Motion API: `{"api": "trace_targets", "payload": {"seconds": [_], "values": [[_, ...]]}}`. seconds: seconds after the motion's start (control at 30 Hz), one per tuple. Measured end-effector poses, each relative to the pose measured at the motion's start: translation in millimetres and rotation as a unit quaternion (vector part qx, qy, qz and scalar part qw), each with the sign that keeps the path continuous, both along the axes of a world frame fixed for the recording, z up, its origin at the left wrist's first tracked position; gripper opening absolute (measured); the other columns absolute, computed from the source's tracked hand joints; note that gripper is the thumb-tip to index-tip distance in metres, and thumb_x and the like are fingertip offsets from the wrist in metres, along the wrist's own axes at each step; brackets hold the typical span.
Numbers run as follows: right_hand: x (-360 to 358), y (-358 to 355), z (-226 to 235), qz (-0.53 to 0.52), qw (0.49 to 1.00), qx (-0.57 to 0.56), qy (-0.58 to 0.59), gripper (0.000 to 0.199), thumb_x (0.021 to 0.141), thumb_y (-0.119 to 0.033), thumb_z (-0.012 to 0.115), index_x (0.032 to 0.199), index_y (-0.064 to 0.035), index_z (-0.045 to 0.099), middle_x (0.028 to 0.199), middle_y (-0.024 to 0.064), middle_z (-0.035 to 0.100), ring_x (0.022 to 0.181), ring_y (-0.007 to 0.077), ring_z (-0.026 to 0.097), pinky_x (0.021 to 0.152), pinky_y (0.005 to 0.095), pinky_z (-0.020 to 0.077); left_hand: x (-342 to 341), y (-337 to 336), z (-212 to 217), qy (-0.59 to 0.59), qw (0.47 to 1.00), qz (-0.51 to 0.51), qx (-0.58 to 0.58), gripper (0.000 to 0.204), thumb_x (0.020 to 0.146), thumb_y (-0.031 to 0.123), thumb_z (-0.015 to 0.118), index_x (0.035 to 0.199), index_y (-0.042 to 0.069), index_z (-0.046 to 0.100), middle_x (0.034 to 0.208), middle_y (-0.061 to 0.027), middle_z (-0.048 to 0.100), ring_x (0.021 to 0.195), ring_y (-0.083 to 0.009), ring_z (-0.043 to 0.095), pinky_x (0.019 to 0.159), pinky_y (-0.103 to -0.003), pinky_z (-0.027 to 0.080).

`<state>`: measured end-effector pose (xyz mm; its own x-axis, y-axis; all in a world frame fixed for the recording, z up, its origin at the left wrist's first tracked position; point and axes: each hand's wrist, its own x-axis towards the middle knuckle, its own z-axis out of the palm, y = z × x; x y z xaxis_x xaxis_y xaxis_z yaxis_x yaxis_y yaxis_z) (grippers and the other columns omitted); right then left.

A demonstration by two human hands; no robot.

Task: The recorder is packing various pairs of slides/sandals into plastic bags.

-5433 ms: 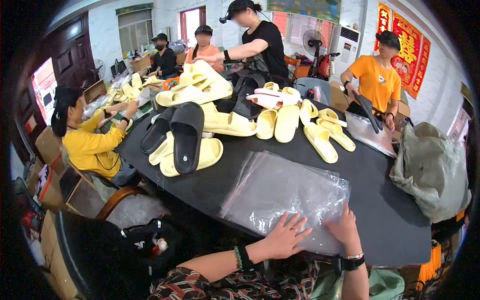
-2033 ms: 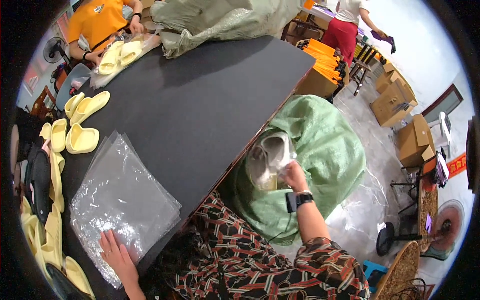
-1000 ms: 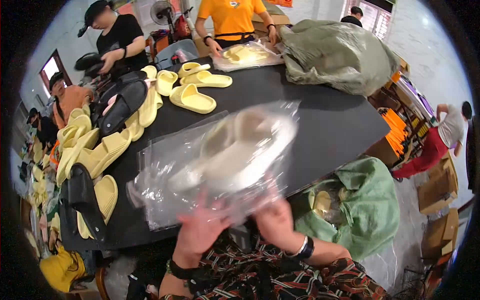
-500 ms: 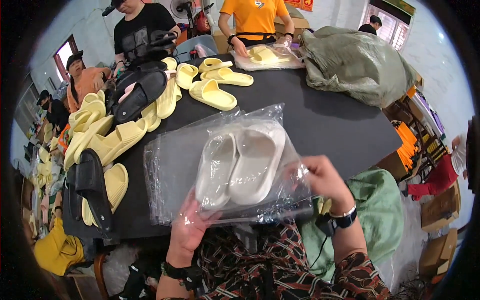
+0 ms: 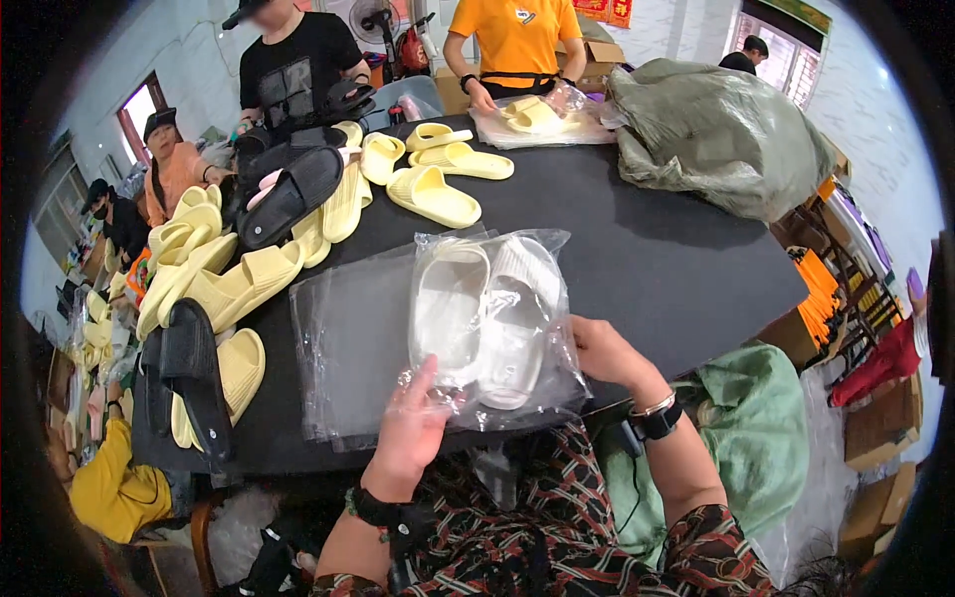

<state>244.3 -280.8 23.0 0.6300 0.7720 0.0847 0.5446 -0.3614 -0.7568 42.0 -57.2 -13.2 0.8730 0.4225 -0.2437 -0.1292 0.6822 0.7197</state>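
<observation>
Beneath pale walls, a large matte-black surface (image 5: 657,264) spreads across the room, its right edge slanting off toward the grey floor. Over its near middle is a pair of white ribbed slippers (image 5: 482,323) inside a clear, glossy plastic bag (image 5: 562,393), toes of one pointing away, the two side by side. The wearer's left hand (image 5: 408,433) is at the bag's lower left corner, one finger extended up against the film (whether it grips or merely supports, I cannot tell). The right hand (image 5: 605,350) has its fingers curled in, pinching the bag's right edge. Partly behind the bag, to its left, lies a flat stack of clear plastic bags (image 5: 353,343). Farther left, pale yellow slippers (image 5: 244,284) are heaped with ridged black slippers (image 5: 199,363), and a few yellow ones lie apart toward the far edge. Across the surface, a person in an orange top (image 5: 517,45) has hands beside yellow slippers (image 5: 534,114) in clear plastic, near a bulky grey-green sack (image 5: 716,139). Low on the right, beside the wearer, slumps a light green woven sack (image 5: 756,438).
</observation>
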Motion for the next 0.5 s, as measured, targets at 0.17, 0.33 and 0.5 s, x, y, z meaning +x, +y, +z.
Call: {"api": "trace_targets", "payload": {"seconds": [0.17,0.33,0.5], "values": [[-7.3,3.5,16.4,0.022,0.999,0.002,0.038,0.021,0.091,-0.014,0.063,0.106,0.0012,0.065,0.082,0.0192,0.069,0.077,0.0278,0.071,0.069,0.0385,0.0535,3.1,22.3,34.4,-0.086,0.990,0.022,-0.112,0.050,0.097,0.019,0.051,0.141,-0.002,0.042,0.141,-0.0215,0.051,0.128,-0.0387,0.053,0.106,-0.058,0.048],[2.8,16.1,-1.1,-0.080,0.995,0.006,-0.066,0.023,0.093,-0.019,0.065,0.099,0.0028,0.064,0.083,0.0172,0.070,0.072,0.0300,0.070,0.067,0.0364,0.0551,-22.4,64.9,84.8,-0.103,0.986,0.118,-0.051,0.051,0.097,0.022,0.045,0.140,-0.005,0.042,0.137,-0.0241,0.054,0.123,-0.0409,0.056,0.099,-0.058,0.054],[-30.7,56.4,2.1,-0.114,0.970,-0.186,-0.106,0.065,0.080,-0.045,0.078,0.111,0.0039,0.050,0.097,0.0276,0.068,0.094,0.0442,0.067,0.082,0.0491,0.0541,-59.8,97.6,109.0,-0.134,0.965,0.223,0.032,0.052,0.097,0.022,0.048,0.141,-0.007,0.041,0.138,-0.0259,0.051,0.125,-0.0439,0.053,0.105,-0.053,0.051]]}}
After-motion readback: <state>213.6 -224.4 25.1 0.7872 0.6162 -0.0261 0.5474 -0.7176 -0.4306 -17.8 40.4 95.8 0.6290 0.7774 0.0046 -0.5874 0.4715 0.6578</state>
